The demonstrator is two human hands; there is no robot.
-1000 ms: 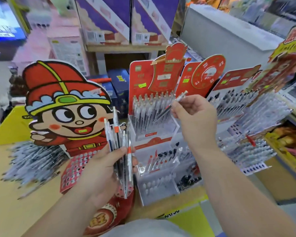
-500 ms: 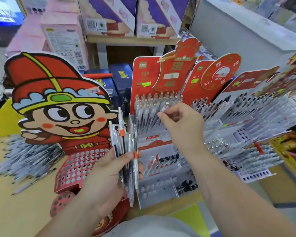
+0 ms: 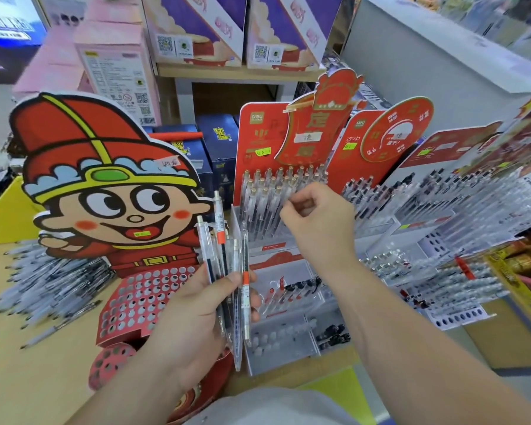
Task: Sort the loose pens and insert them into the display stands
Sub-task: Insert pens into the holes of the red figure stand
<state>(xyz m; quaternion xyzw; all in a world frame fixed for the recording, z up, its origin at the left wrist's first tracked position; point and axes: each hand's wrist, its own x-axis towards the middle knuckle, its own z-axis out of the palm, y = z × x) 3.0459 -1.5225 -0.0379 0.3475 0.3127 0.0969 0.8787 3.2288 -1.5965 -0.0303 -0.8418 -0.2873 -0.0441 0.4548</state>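
gripping the loose pens upright, our left hand sits just left of the display stand; our right hand curls at its top row, and we cannot tell if it pinches a pen.

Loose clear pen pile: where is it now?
Head view, far left: the pile of loose clear pens lies on the tan tabletop, just left of the red cartoon-figure cardboard stand.

Curled right hand hid any pen at the red-backed clear plastic stand; far-right pen racks were blurred, cropped.
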